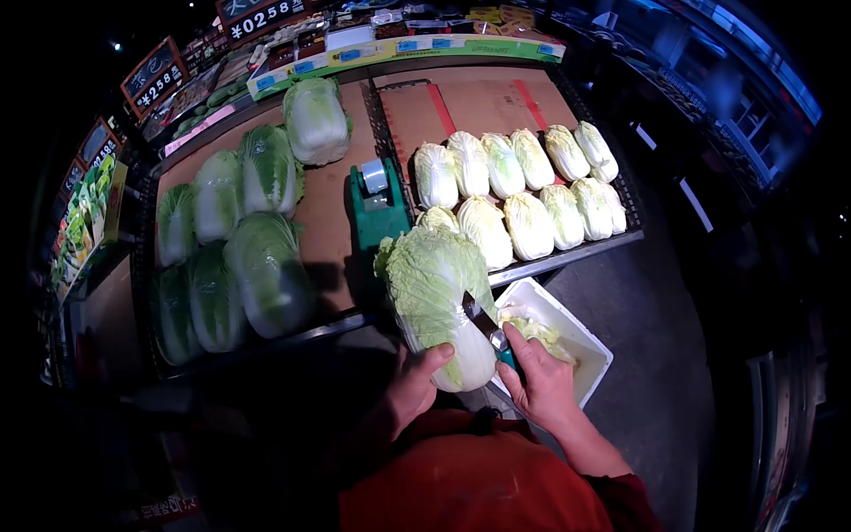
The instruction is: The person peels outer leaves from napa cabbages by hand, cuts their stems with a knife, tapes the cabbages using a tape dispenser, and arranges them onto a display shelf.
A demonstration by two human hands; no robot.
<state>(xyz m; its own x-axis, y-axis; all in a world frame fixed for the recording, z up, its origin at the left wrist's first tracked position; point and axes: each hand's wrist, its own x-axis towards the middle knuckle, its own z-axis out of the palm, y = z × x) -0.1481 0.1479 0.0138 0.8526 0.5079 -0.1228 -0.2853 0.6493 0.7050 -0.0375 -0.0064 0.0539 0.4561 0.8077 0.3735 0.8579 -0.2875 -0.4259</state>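
Note:
A large napa cabbage [436, 297] with loose, pale green outer leaves is held up in front of the display. My left hand [420, 379] grips its lower left side, thumb lying on the white base. In my right hand [539, 377] is a knife [484, 321] with a green handle, its dark blade against the right side of the cabbage. Below, partly behind the cabbage and my right hand, a white foam box [596, 355] holds leaf scraps [537, 332].
Large green cabbages [268, 275] lie on the left tray, and rows of smaller pale cabbages [530, 226] on the right one. A green tape dispenser [379, 217] stands between them. Price signs [154, 78] and a shelf of packaged goods [399, 51] are at the back.

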